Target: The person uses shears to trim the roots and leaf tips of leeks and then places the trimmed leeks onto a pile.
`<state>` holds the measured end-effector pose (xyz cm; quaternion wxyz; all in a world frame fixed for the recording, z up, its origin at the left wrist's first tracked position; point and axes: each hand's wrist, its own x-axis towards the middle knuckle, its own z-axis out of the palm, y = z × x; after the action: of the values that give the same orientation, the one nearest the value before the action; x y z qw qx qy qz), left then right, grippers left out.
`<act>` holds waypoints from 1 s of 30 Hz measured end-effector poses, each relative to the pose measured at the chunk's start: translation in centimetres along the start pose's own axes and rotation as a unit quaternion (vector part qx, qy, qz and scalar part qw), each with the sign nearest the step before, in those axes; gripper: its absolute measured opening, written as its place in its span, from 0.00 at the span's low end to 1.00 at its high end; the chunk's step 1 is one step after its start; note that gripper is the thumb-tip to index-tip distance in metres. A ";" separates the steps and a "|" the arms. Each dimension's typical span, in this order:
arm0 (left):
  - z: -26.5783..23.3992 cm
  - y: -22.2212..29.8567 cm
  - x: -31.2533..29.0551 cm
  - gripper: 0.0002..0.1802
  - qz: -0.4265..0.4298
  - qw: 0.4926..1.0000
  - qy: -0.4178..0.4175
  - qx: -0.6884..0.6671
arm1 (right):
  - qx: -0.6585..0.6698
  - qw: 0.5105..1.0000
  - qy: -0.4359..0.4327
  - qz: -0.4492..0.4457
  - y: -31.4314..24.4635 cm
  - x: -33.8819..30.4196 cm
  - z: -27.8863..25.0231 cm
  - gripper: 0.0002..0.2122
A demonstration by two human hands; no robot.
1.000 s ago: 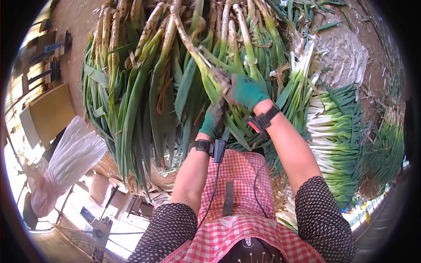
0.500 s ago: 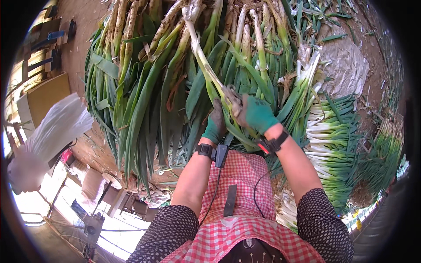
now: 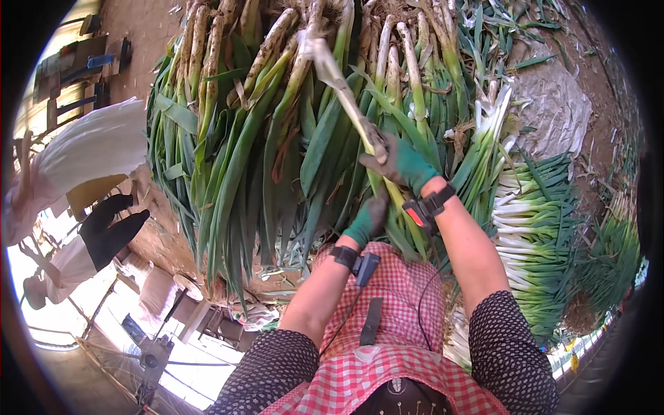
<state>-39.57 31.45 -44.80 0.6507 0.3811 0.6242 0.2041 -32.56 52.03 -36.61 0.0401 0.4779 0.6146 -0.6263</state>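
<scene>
A long green onion (image 3: 337,84) slants across in front of me, its pale root end up and left, its green leaves hanging toward my lap. My right hand (image 3: 402,164), in a green glove with a dirty grey palm, is closed round the middle of its stalk. Below it, my left hand (image 3: 369,218), gloved alike, is closed at the leaves; its fingers are partly hidden. Just beyond both hands lies a large heap of untrimmed green onions (image 3: 242,159), their soil-stained root ends pointing away from me.
To the right, cleaned green onions (image 3: 526,242) lie in a stacked row, with a crumpled plastic sheet (image 3: 553,114) above them. More green onions (image 3: 609,238) lie at far right. Two people (image 3: 83,155) are at the left. A checked apron (image 3: 408,283) covers my lap.
Both hands have shifted right and toward me; my left hand has slid lower along the leaves. The green onion has moved with them. More of the people at left shows.
</scene>
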 end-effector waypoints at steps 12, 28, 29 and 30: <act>1.0 7.0 12.8 0.22 -0.048 0.952 0.257 -0.160 | -0.041 0.950 0.290 0.104 20.7 -21.6 -19.8 0.27; 1.8 10.0 11.7 0.27 -0.093 0.967 0.069 -0.225 | -0.062 0.974 0.153 0.157 19.4 -17.7 -6.3 0.23; -1.5 6.5 11.0 0.27 -0.099 0.901 0.036 -0.422 | -0.056 0.983 0.140 0.108 16.8 -16.3 -5.2 0.22; -1.8 7.1 10.9 0.28 -0.098 0.918 0.017 -0.384 | -0.055 0.983 0.145 0.094 16.2 -16.4 -4.9 0.22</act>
<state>-38.28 44.42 -46.50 0.7532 0.0356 0.5432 0.3693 -10.71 43.34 -36.79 0.0357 0.6161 0.5999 -0.5092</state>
